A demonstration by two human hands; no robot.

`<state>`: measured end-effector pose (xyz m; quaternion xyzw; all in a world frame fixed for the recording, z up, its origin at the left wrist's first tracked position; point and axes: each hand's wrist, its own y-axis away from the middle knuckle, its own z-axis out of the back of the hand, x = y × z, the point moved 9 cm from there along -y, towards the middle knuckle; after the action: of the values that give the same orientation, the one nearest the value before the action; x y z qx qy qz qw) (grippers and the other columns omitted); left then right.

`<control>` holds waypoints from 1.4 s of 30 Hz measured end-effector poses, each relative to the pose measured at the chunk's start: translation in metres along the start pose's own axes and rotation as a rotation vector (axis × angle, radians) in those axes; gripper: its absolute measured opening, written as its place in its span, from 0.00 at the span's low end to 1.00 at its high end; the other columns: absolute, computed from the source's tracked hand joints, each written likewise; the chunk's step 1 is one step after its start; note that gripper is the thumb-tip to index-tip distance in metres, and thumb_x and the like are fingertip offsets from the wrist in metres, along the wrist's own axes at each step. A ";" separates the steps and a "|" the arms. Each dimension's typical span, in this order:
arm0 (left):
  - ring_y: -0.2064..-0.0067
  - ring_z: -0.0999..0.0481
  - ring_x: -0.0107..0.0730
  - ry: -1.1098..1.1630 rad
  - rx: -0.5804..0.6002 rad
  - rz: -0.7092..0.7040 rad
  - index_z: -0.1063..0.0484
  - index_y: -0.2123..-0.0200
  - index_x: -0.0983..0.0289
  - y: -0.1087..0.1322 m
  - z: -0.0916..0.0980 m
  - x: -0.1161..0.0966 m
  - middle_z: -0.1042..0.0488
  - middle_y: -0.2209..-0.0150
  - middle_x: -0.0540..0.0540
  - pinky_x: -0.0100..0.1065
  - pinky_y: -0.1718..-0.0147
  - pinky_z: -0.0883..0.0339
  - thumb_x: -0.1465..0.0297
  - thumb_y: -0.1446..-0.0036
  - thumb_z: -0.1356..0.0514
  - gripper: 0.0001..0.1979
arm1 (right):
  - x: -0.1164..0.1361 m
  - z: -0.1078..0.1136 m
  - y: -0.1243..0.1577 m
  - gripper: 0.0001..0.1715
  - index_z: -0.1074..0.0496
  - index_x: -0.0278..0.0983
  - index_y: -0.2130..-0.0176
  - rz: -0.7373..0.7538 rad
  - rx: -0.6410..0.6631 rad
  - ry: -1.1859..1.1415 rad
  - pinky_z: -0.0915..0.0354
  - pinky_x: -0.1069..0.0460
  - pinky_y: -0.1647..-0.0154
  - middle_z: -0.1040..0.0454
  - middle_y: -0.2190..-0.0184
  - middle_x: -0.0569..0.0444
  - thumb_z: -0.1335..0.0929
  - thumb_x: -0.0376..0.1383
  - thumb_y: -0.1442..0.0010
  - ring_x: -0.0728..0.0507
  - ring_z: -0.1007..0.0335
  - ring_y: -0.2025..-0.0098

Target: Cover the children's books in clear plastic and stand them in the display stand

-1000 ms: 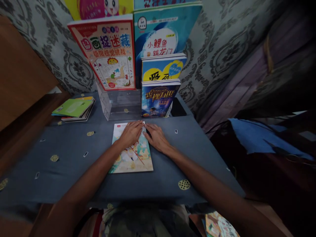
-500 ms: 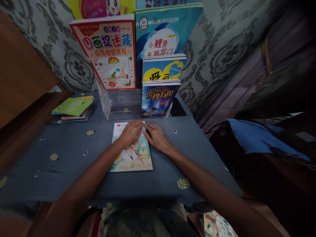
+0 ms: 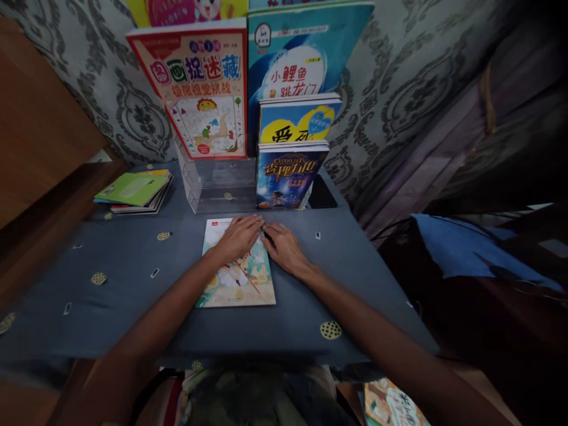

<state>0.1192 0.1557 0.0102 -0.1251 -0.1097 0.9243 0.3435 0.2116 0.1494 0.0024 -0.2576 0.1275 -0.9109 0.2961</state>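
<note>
A thin picture book (image 3: 239, 290) with a white, teal and cream cover lies on the table in front of me. My left hand (image 3: 242, 238) rests flat across its upper half, fingers stretched toward the top right corner, hiding part of the cover. At that same corner, my right hand (image 3: 284, 247) touches the right edge with its fingertips. Its thumb is bent and a small dark gap shows between thumb and fingers. The fingertips of both hands nearly meet.
Behind the book stands a clear acrylic rack (image 3: 190, 183) holding several upright books, among them a red book (image 3: 204, 118) and a dark blue book (image 3: 288, 177). A black phone-like slab (image 3: 323, 192) lies beside it. A small book stack (image 3: 135, 190) sits left on the patterned tablecloth (image 3: 128, 319).
My right thumb has drawn in closer to its fingers at the book's corner. The left hand stays on the cover. The view has shifted slightly.
</note>
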 end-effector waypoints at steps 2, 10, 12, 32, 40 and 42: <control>0.35 0.32 0.39 0.003 0.003 0.007 0.33 0.39 0.65 0.000 0.001 0.000 0.30 0.36 0.62 0.45 0.39 0.42 0.67 0.28 0.55 0.21 | 0.000 -0.001 0.000 0.20 0.27 0.33 0.46 0.002 -0.004 0.009 0.34 0.38 0.43 0.24 0.47 0.39 0.37 0.33 0.34 0.33 0.30 0.45; 0.36 0.32 0.39 -0.006 0.015 0.020 0.32 0.39 0.65 -0.001 0.001 0.001 0.30 0.37 0.61 0.45 0.39 0.42 0.67 0.28 0.55 0.21 | 0.010 0.000 0.010 0.22 0.28 0.28 0.45 0.034 0.001 0.045 0.34 0.37 0.41 0.26 0.45 0.36 0.40 0.35 0.32 0.32 0.31 0.44; 0.36 0.32 0.39 -0.005 0.008 0.024 0.32 0.40 0.66 -0.001 0.002 0.001 0.30 0.37 0.61 0.44 0.39 0.41 0.67 0.28 0.54 0.21 | 0.014 0.002 0.014 0.21 0.27 0.29 0.45 0.041 0.002 0.043 0.34 0.37 0.41 0.25 0.46 0.37 0.40 0.35 0.31 0.33 0.31 0.44; 0.35 0.32 0.39 0.028 -0.001 0.025 0.30 0.40 0.65 0.000 0.005 0.000 0.30 0.37 0.61 0.45 0.38 0.41 0.67 0.29 0.53 0.20 | 0.042 0.017 0.071 0.22 0.29 0.32 0.42 0.046 0.014 -0.061 0.32 0.37 0.40 0.25 0.44 0.39 0.39 0.35 0.31 0.34 0.31 0.40; 0.36 0.31 0.38 0.002 0.000 -0.004 0.29 0.41 0.64 0.001 0.006 -0.004 0.29 0.38 0.61 0.45 0.39 0.40 0.66 0.28 0.53 0.20 | 0.061 0.023 0.098 0.27 0.34 0.33 0.37 0.046 0.084 -0.064 0.35 0.34 0.39 0.29 0.40 0.37 0.36 0.40 0.31 0.32 0.34 0.38; 0.35 0.31 0.38 -0.013 0.019 -0.007 0.29 0.41 0.65 0.003 0.006 -0.007 0.29 0.37 0.62 0.45 0.39 0.40 0.66 0.28 0.53 0.21 | 0.063 0.025 0.101 0.31 0.36 0.33 0.35 0.052 0.112 -0.069 0.36 0.33 0.38 0.31 0.39 0.36 0.34 0.43 0.32 0.32 0.36 0.36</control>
<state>0.1204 0.1485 0.0165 -0.1153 -0.1035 0.9249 0.3473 0.2291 0.0293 0.0091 -0.2685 0.0728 -0.8991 0.3379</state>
